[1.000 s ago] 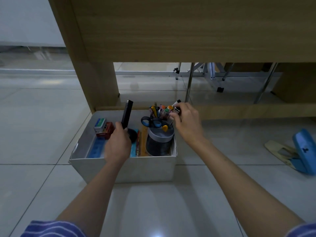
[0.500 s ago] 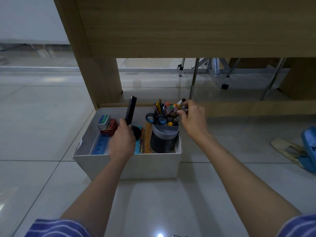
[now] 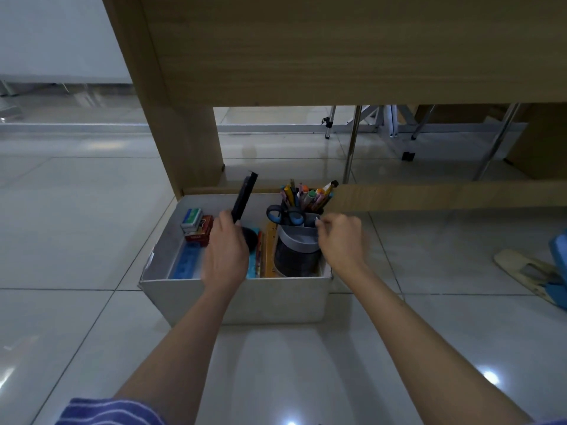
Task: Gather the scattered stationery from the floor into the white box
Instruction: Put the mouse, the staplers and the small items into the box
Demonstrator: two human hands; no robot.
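Note:
The white box [image 3: 276,299] sits on the tiled floor in front of a wooden desk. Inside stand a grey pen holder [image 3: 296,250] full of markers [image 3: 310,196] and blue-handled scissors [image 3: 285,214], with rulers, a blue strip and small boxes [image 3: 196,225] beside it. My left hand [image 3: 225,253] grips a long black object [image 3: 244,199] that stands upright over the box's middle. My right hand [image 3: 343,240] hovers at the holder's right rim, fingers curled, pinching something small and shiny that I cannot identify.
A blue hole punch [image 3: 557,265] with a beige base lies on the floor at the far right. The wooden desk panel [image 3: 337,50] and its leg [image 3: 184,139] rise right behind the box. Metal legs [image 3: 351,145] stand beyond.
My right hand has dropped from the marker tips to the holder's right rim. The left hand still holds the black object upright over the box. The camera moved slightly.

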